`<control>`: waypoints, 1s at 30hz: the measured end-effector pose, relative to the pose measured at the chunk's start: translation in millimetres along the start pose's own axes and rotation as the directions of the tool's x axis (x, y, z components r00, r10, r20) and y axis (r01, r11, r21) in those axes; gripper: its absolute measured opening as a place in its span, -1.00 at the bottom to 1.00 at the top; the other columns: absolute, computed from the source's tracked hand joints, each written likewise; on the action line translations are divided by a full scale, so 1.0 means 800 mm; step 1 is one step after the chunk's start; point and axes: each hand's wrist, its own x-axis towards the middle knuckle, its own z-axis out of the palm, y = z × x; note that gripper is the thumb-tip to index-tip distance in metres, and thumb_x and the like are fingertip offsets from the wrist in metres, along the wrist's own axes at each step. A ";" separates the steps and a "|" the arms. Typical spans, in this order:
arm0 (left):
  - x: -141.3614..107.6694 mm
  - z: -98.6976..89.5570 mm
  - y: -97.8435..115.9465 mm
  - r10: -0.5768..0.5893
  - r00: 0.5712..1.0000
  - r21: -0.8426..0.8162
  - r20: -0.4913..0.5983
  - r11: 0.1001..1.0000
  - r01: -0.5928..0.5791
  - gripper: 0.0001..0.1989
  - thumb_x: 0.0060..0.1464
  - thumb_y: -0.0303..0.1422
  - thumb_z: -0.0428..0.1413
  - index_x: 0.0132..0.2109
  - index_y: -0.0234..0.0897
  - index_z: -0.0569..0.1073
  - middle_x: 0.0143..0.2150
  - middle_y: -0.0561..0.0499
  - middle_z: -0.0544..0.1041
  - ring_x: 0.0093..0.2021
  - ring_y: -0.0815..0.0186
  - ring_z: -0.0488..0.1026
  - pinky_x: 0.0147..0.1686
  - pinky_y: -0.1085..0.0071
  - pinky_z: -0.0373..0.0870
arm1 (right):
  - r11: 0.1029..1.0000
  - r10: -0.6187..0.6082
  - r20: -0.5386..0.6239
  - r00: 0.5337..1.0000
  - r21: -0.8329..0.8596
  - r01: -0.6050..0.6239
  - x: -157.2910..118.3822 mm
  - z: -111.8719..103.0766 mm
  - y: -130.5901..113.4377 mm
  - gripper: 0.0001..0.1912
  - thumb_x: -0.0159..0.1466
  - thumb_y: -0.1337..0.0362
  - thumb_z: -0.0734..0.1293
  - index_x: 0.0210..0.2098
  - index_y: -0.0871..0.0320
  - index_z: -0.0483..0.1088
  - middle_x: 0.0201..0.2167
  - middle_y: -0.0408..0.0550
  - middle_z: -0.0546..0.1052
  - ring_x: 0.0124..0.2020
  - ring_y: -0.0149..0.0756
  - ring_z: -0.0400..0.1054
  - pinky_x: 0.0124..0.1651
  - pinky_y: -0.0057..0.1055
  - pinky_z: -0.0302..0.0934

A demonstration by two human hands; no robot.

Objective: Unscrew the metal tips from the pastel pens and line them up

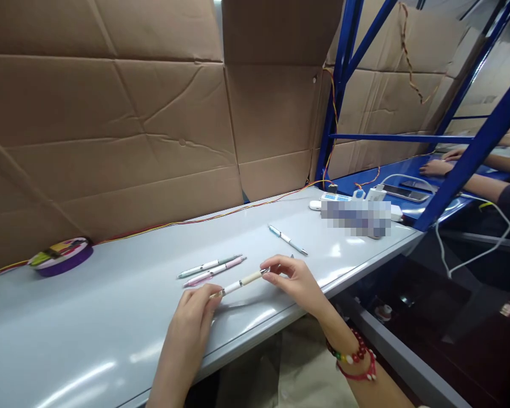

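Note:
Between my two hands, just above the table, is a cream and white pen. My left hand pinches its left end, and the thumb and fingers of my right hand close on its right end. Behind it on the table lie a pink and white pen and a green and white pen, side by side. Farther right rests a light blue and white pen, apart from the others. Beads and a red cord circle my right wrist.
A purple tape roll sits at the left by the cardboard wall. A power strip with chargers and a blurred-out object stand at the right end, near a blue metal frame. Another person's hands rest on a blue table beyond.

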 end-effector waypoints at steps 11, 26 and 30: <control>-0.002 -0.002 -0.002 -0.045 0.998 0.008 0.042 0.999 0.045 -0.74 0.20 -0.16 -0.17 -0.22 -0.09 0.38 -0.19 0.08 0.49 -0.17 0.25 0.43 -0.21 0.36 0.35 | 0.977 0.013 0.131 0.991 -0.211 0.015 0.002 0.002 -0.006 -0.89 0.26 0.28 0.24 -0.40 0.13 0.34 -0.49 -0.19 0.42 -0.43 -0.38 0.29 -0.37 -0.47 0.12; -0.003 -0.006 0.010 -0.097 0.983 -0.050 0.158 0.993 0.106 -0.69 0.23 -0.13 -0.27 -0.22 -0.10 0.30 -0.35 0.06 0.45 -0.34 0.25 0.41 -0.30 0.38 0.32 | 0.997 -0.015 0.033 0.999 0.070 0.013 -0.001 0.004 0.003 -0.94 0.15 0.33 0.35 -0.34 0.12 0.46 -0.34 -0.12 0.54 -0.24 -0.28 0.42 -0.13 -0.37 0.30; -0.004 -0.006 0.009 -0.080 0.987 -0.025 0.140 0.996 0.084 -0.68 0.23 -0.15 -0.27 -0.25 -0.11 0.31 -0.44 0.10 0.41 -0.42 0.27 0.38 -0.39 0.42 0.29 | 0.996 -0.021 0.029 0.999 0.085 0.018 -0.001 0.005 0.003 -0.90 0.13 0.34 0.36 -0.33 0.11 0.48 -0.33 -0.11 0.55 -0.23 -0.27 0.42 -0.11 -0.35 0.32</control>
